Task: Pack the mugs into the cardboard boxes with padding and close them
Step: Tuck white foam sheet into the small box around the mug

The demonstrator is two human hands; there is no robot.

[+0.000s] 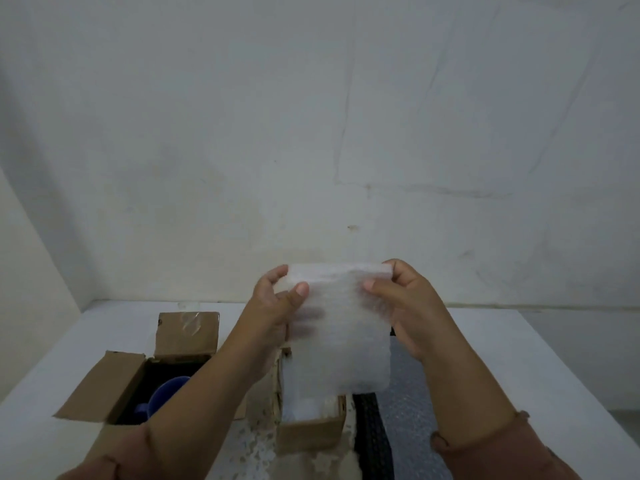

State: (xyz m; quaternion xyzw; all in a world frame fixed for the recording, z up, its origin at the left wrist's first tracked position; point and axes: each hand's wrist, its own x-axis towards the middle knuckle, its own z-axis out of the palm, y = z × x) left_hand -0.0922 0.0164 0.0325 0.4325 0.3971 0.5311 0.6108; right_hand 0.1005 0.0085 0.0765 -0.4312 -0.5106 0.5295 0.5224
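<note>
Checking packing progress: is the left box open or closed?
Open: the left box has its flaps spread, and a blue mug shows inside.

White padding sheet (341, 327) hangs over one open box (311, 434); blue mug (173, 386) is inside the other box (104, 386).

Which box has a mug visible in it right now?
The left box, flaps open, with the blue mug showing in its dark interior. The middle box, below the held padding sheet, shows only white padding inside.
</note>
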